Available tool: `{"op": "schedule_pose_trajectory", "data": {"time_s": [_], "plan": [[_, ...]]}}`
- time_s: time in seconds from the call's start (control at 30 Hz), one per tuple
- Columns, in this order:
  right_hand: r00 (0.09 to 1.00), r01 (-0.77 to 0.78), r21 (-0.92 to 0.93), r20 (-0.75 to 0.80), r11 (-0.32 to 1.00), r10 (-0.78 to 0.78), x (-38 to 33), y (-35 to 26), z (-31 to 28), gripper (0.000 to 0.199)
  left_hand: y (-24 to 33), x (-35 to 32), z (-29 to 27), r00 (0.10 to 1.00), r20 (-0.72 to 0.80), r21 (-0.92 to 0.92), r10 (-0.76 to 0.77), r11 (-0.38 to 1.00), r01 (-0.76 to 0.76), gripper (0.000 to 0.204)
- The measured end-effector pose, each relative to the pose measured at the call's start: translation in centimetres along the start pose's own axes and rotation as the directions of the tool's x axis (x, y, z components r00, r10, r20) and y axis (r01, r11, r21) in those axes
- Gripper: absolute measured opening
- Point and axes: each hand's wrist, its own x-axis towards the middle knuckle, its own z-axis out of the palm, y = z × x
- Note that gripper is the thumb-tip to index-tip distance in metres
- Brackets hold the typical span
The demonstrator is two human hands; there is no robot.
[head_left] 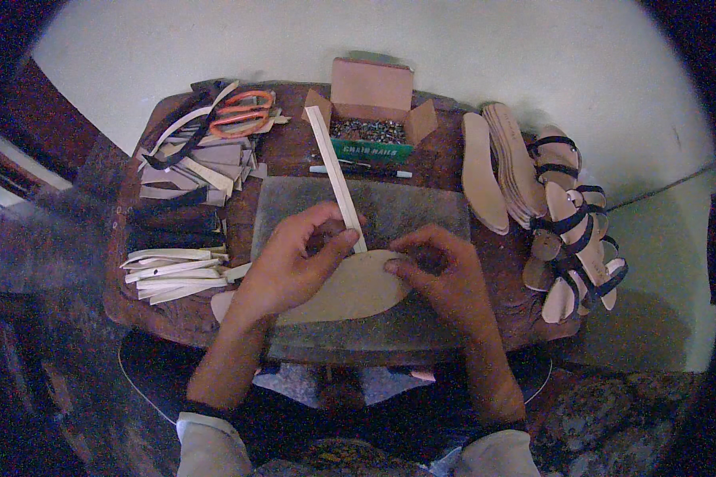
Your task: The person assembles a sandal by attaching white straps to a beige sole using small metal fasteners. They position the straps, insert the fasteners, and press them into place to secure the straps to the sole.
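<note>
My left hand (306,258) pinches a long cream strap (338,175) near its lower end, thumb on top. That end of the strap meets the upper edge of a beige sandal sole (338,290), which lies across a grey mat (445,215) in front of me. My right hand (437,266) is closed on the sole's right part, its thumb on the top face and the other fingers curled at the edge. The sole's left end shows past my left wrist. What lies under the sole's edge is hidden.
An open box of small nails (370,131) stands at the back, with a pen (362,172) before it. Orange-handled scissors (243,111) rest on scraps at the left, above bundled cream straps (175,274). Stacked soles (509,163) and black-strapped sandals (577,230) occupy the right side.
</note>
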Motion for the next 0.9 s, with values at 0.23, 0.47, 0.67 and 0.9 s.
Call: {"op": "schedule_pose_trajectory", "data": {"time_s": [0.23, 0.47, 0.67, 0.9], "plan": [[0.999, 0.041, -0.095, -0.029, 0.995, -0.044, 0.3, 0.5, 0.1, 0.025, -0.8, 0.0, -0.8, 0.992, 0.126, -0.061, 0.028, 0.998, -0.020, 0.018], [0.907, 0.362, -0.468, -0.023, 0.806, -0.420, 0.4, 0.2, 0.5, 0.024, -1.4, 0.0, -0.5, 0.997, 0.082, 0.006, -0.004, 1.000, 0.003, 0.020], [0.892, 0.406, -0.432, -0.003, 0.805, -0.451, -0.1, -0.2, 1.6, 0.021, -2.0, 0.1, -0.1, 0.989, 0.084, 0.029, 0.122, 0.992, -0.125, 0.020], [0.970, 0.242, -0.194, 0.035, 0.951, -0.240, 0.1, 0.2, 1.6, 0.018, -2.2, 0.1, -0.2, 0.988, 0.112, -0.028, 0.108, 0.994, -0.106, 0.020]]}}
